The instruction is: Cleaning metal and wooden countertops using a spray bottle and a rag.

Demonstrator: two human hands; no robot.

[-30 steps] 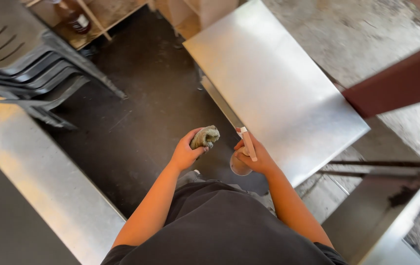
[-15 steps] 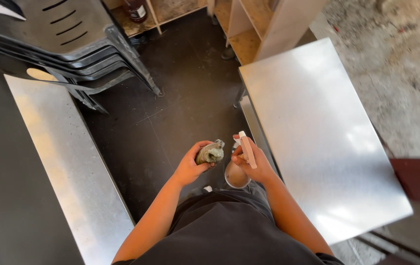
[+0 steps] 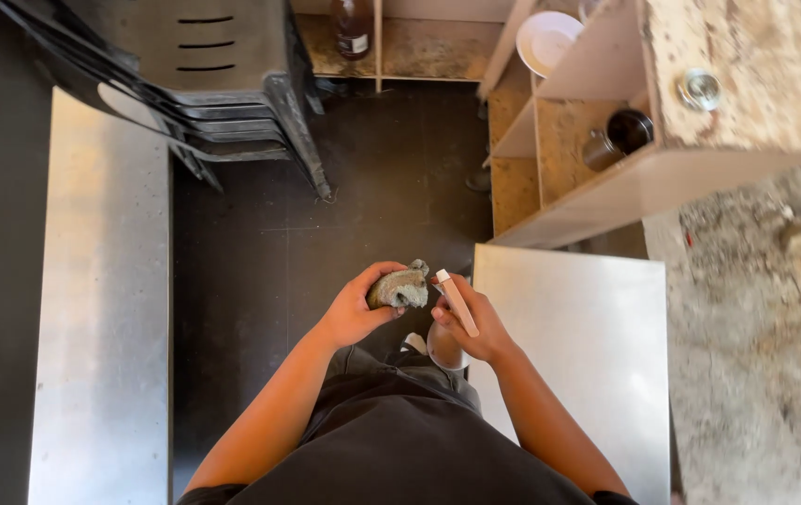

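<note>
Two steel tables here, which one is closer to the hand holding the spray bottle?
The steel table on the person's right, below the wooden shelf. The right hand with the spray bottle hangs at its edge; the other table lies across the dark floor.

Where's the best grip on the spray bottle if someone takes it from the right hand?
Probably the body of the spray bottle, from below or the floor side. The right hand wraps the neck, and the pale trigger head lies across its fingers, pointing at the grey cloth in the left hand. Only the lower body shows bare.
</note>
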